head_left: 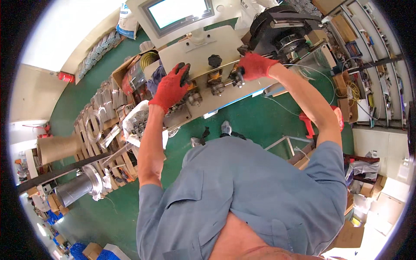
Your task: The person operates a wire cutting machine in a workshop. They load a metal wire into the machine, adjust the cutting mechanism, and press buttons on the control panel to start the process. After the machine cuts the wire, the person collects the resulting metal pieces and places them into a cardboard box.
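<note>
Both my hands wear red gloves with dark fingertips and reach to the front of a pale bench machine [199, 45]. My left hand [170, 87] is closed, its fingers bent beside the left metal roller fitting [194, 97]; whatever is in them is hidden. On the right, my right hand [255, 66] curls at the right roller fitting [236, 76], one dark fingertip standing up above it. What it grips is too small to make out. Between the hands sits a middle roller fitting [216, 86], with a black knob [214, 60] above it.
A screen [180, 13] tops the machine. At its right stands a black spool unit [288, 34], with a thin pale wire [323, 73] looping beside it. Wooden pallets [102, 117] with coils lie left. Shelving [372, 56] lines the right, and a red tool [307, 125] rests below my right arm.
</note>
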